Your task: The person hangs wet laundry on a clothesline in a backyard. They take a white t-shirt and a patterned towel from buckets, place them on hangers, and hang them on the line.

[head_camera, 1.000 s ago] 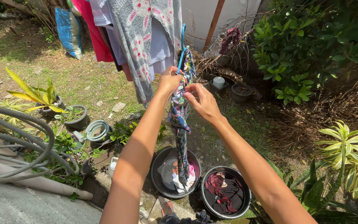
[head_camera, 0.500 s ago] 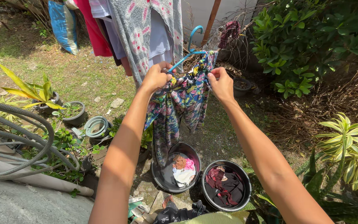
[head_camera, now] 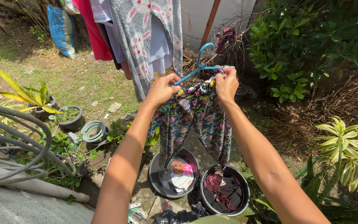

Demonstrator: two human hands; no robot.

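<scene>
Left hand point(head_camera: 162, 89) grips blue hanger point(head_camera: 199, 66); right hand point(head_camera: 226, 85) pinches floral garment point(head_camera: 195, 120), probably its edge. Loose shoulder could slip off hanger, land near basins point(head_camera: 199, 182).

We see two basins point(head_camera: 175, 176) point(head_camera: 225, 193) side by side on the ground, under the garment point(head_camera: 195, 120) hanging from the hanger point(head_camera: 199, 62).

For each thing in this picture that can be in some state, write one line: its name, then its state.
Left hand: shut on the blue hanger.
Right hand: shut on the floral garment.
Blue hanger: held up, tilted, garment draped over it.
Floral garment: spread open, hanging down.
Left basin: holds crumpled clothes.
Right basin: holds dark clothes.
Grey patterned garment: hanging.
</scene>
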